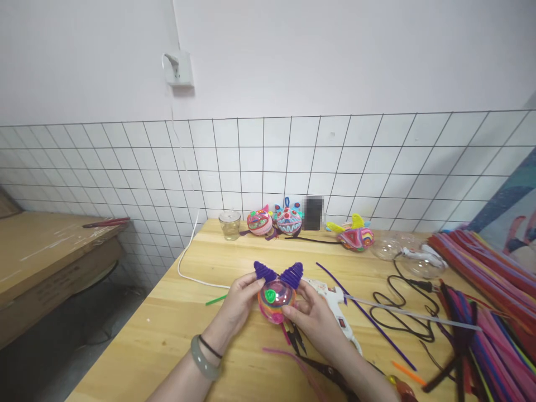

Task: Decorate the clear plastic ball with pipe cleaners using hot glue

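Between my two hands is a clear plastic ball lined with coloured pipe cleaner, with a green spiral and a pink spiral on its front. Two purple pipe-cleaner fins stand up from its top like ears. My left hand grips the left side of the ball, fingertips at the base of the left fin. My right hand is closed on the right side, thumb on the front. Just behind my right hand lies a white hot glue gun with a long glue stick in it. Black-handled pliers lie below the ball.
Finished decorated balls stand along the wall near a glass cup. Clear plastic shells, a coiled black cord and heaped pipe cleaners fill the right side. A purple pipe cleaner and scissors lie closer.
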Demonstrator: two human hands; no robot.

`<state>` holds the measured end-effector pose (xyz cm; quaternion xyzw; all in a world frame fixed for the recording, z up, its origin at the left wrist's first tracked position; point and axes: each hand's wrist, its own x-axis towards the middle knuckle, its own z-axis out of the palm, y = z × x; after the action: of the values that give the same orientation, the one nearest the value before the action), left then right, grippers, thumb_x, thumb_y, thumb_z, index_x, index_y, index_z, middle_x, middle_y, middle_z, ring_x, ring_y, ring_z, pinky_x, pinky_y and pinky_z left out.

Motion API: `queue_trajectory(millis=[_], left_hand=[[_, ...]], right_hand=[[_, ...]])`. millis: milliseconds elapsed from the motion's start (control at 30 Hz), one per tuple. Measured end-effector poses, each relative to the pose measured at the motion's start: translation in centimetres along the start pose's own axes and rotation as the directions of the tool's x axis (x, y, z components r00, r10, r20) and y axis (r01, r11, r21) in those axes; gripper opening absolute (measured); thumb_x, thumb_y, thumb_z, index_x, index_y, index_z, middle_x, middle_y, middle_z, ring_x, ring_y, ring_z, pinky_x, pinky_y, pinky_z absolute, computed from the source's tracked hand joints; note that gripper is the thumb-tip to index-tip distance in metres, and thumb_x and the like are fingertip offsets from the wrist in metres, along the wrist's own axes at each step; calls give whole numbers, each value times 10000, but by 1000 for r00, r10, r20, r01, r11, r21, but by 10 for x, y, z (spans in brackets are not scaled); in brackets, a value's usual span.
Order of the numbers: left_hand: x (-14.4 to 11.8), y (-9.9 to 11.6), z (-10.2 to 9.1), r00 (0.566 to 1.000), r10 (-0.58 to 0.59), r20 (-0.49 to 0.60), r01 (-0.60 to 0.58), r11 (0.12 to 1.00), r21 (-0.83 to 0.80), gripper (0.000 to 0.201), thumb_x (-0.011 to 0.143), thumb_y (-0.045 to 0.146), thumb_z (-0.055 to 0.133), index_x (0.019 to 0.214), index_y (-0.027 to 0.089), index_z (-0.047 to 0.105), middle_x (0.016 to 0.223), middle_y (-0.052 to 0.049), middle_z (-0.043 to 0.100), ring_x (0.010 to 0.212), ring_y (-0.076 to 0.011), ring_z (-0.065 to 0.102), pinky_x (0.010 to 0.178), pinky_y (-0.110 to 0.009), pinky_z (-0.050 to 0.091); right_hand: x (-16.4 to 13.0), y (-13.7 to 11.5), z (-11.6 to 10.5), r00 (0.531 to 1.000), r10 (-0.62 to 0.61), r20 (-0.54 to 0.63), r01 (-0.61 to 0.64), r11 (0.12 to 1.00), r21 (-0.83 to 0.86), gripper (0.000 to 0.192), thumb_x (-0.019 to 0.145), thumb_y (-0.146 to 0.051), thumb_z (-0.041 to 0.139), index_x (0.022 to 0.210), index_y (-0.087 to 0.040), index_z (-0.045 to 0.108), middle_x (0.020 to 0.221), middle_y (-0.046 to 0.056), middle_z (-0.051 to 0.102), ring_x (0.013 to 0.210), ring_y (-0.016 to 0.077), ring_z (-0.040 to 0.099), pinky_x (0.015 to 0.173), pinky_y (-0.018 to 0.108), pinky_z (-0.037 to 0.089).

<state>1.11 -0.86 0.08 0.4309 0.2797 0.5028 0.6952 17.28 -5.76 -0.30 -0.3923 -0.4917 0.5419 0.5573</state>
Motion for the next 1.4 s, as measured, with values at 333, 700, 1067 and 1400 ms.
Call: queue_trajectory(millis=[333,700,1067,1400], left_hand=[[-5,-4,0,978,-20,209,3,997,80,621,574,328,855,1132,175,628,1126,-127,686,1032,-278,629,924,-392,454],[-3,0,-1,991,31,128,-38,998,54,638,557,229,861,1133,153,597,1149,-143,672,1049,-284,624,934,-408,459],[19,41,-39,859,334,-387,-412,901,-136,404,636,262,805,995,215,627,975,-25,706,850,-176,658,683,-290,531],[25,53,-74,728,441,-524,-538,842,-38,346,644,275,799,920,230,595,953,17,676,830,-134,641,707,-281,524]], right_hand=[[-1,6,-5,1000,-21,-7,20,997,-77,547,730,-365,762,1188,-227,497,1242,124,598,927,243,680,802,399,559],[3,12,-18,995,-69,-69,58,987,-147,619,776,-516,678,1285,-236,465,1331,164,540,1097,268,622,948,448,473],[13,-4,-27,970,-174,169,241,614,-751,271,901,-356,518,784,-188,696,785,65,724,763,220,669,705,328,518],[77,14,75,676,3,737,729,144,-669,220,897,-140,523,761,-160,694,820,79,719,791,186,617,793,301,444]])
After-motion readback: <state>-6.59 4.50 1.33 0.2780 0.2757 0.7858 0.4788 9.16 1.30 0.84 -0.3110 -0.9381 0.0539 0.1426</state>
